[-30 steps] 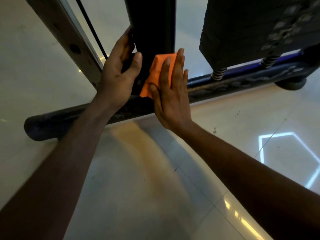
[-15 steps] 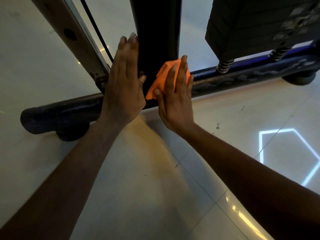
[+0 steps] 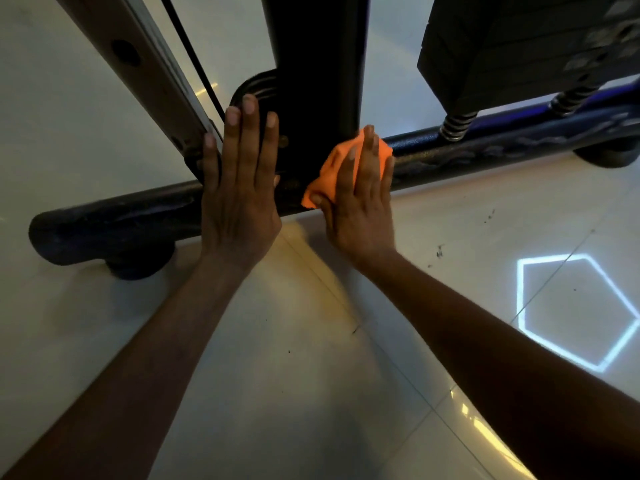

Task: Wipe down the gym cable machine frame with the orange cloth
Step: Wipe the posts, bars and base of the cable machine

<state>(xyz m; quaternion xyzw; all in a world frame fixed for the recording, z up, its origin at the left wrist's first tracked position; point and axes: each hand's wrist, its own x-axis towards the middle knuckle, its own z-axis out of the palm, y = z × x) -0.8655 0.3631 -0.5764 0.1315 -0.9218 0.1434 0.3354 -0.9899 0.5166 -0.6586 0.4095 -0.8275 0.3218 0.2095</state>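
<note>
Weight stack (image 3: 526, 46): small pale labels sit on the plate faces at the upper right; they are blurred and no number or word on them can be read.
Upright post (image 3: 313, 64): no lettering or brand mark to be read.
Base bar (image 3: 485, 150): no lettering to be read.
Floor (image 3: 311, 375): a glowing pentagon outline (image 3: 575, 310) shows on the tiles; it carries no text.

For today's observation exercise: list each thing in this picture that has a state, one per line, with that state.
Left hand: open, flat against the frame.
Right hand: fingers straight, pressing the cloth.
Cloth: crumpled, against the base bar.
Base bar: lying on the floor.
Weight stack: resting on springs.
</note>
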